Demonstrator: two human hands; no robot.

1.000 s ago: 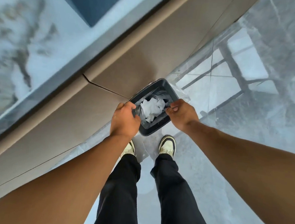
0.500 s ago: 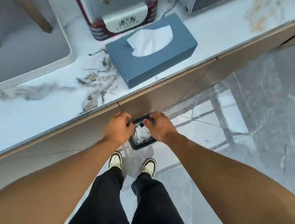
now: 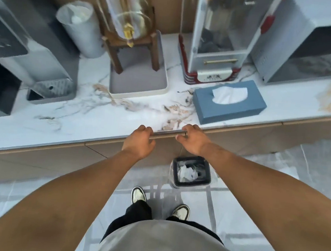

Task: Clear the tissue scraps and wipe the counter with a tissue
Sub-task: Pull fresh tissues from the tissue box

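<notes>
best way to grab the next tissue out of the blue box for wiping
Pinch the raised white tissue peak poking from the oval slot in the blue rectangular tissue box, coming from above with the right hand, which is nearer. The sheet stands loose and crumpled above the lid, so pulling straight up should free it.

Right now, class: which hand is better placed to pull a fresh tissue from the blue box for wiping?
Probably the right hand: it sits at the counter edge just below the tissue box. The left hand is farther left. Both look empty.
</notes>
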